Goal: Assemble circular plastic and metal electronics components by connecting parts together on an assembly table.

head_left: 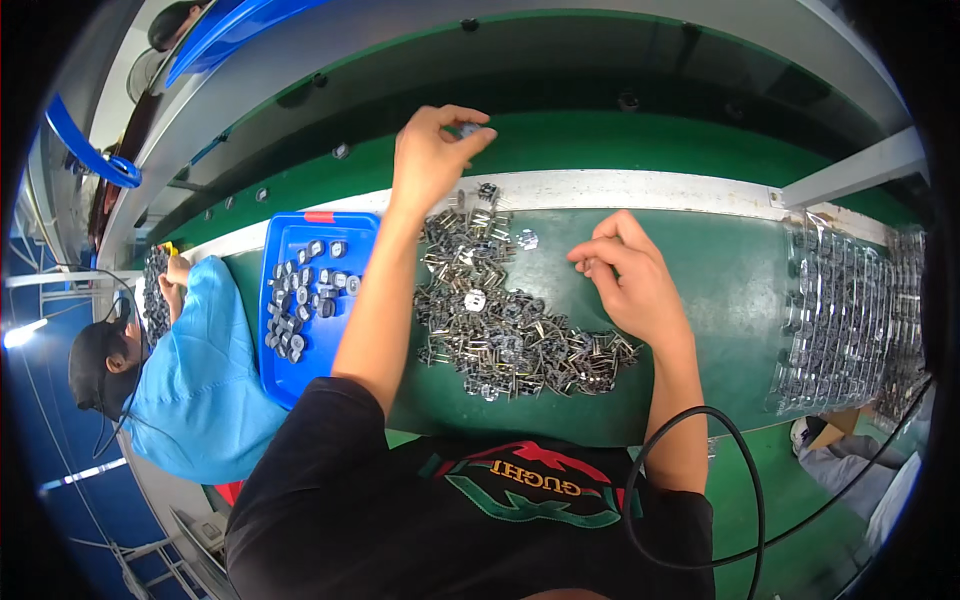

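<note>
My left hand reaches out over the far side of the green bench, its fingertips pinched on a small grey metal part above the conveyor belt. My right hand hovers low over the bench with curled fingers, thumb and forefinger pinched at something tiny I cannot make out. Between the two hands spreads a pile of small silvery metal parts with wire legs. One loose round part lies just left of my right hand.
A blue tray with several small dark and silver parts sits at the left of the pile. Clear plastic blister trays of parts are stacked at the right. A person in a blue top works at the left. A black cable loops by my right elbow.
</note>
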Action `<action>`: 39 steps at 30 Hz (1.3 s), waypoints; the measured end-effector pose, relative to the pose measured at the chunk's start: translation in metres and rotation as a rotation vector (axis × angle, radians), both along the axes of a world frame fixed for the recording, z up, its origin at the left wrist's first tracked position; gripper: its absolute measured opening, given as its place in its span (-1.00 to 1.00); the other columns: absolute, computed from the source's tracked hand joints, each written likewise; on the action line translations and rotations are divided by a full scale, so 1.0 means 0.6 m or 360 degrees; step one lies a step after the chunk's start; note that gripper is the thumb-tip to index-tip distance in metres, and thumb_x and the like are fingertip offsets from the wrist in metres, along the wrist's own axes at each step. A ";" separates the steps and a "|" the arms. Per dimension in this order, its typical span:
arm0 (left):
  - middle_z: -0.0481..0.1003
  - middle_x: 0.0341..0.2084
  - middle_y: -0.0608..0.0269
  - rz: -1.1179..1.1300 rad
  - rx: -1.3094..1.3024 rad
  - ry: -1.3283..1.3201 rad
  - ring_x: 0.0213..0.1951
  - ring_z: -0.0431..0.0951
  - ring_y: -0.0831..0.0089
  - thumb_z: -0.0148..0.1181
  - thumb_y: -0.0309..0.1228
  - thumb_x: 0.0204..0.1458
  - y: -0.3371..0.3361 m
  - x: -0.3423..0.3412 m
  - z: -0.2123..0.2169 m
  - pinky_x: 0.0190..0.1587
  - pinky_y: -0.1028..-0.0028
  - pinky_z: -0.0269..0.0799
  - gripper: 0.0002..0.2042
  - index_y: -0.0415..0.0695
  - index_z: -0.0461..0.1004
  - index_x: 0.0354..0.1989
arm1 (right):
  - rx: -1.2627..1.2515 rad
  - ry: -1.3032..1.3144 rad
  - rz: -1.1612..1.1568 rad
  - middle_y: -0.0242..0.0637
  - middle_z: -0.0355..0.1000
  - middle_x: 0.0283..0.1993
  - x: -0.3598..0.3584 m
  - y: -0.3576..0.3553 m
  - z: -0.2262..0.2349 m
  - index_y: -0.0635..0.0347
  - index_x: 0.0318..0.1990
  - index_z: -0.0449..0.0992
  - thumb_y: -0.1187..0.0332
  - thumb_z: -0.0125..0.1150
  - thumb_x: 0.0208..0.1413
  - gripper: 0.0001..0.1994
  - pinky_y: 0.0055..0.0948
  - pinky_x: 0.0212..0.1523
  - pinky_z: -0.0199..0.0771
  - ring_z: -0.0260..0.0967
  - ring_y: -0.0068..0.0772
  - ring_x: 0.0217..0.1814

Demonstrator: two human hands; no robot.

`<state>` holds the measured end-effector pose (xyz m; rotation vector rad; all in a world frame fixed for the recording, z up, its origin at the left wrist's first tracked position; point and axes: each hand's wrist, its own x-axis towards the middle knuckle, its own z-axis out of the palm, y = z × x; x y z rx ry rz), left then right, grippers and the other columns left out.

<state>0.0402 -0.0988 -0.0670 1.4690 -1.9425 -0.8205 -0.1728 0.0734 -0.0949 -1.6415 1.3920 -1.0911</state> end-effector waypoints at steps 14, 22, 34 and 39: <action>0.55 -0.14 -0.01 -0.0300 0.1268 0.2030 -0.10 0.63 0.24 0.11 -0.56 0.20 0.203 -0.005 -0.033 -0.01 0.35 0.63 -0.69 -0.35 0.40 0.11 | -0.0257 -0.0737 -0.0271 -0.21 0.50 -0.20 0.049 0.012 0.025 0.33 -0.25 0.61 0.61 0.36 -0.01 -0.86 -0.54 -0.27 0.54 0.51 -0.43 -0.21; 0.54 -0.12 0.00 -0.0345 0.1257 0.1944 -0.12 0.62 0.34 0.25 -0.73 0.01 0.219 -0.007 -0.046 0.00 0.38 0.61 -0.63 -0.41 0.46 0.04 | -0.0553 -0.0168 -0.0415 -0.27 0.45 -0.29 0.056 0.015 0.040 0.31 -0.28 0.63 0.65 0.38 -0.06 -0.85 -0.55 -0.40 0.45 0.43 -0.47 -0.33; 0.59 -0.21 0.01 -0.0318 0.1178 0.1825 -0.17 0.64 0.35 0.26 -0.72 0.00 0.225 -0.019 -0.040 -0.06 0.45 0.60 -0.67 -0.40 0.49 0.00 | -0.0473 -0.0145 -0.0496 -0.28 0.47 -0.34 0.069 0.020 0.029 0.28 -0.28 0.63 0.66 0.37 -0.09 -0.81 -0.53 -0.46 0.40 0.43 -0.48 -0.39; 0.62 -0.34 0.09 -0.0167 0.0945 0.1441 -0.33 0.64 0.46 0.26 -0.70 0.01 0.201 -0.009 -0.031 -0.18 0.55 0.56 -0.74 -0.37 0.55 -0.08 | -0.0510 -0.0026 -0.0174 -0.28 0.48 -0.34 0.048 0.009 0.026 0.24 -0.23 0.62 0.63 0.26 -0.03 -0.81 -0.43 -0.41 0.42 0.45 -0.30 -0.41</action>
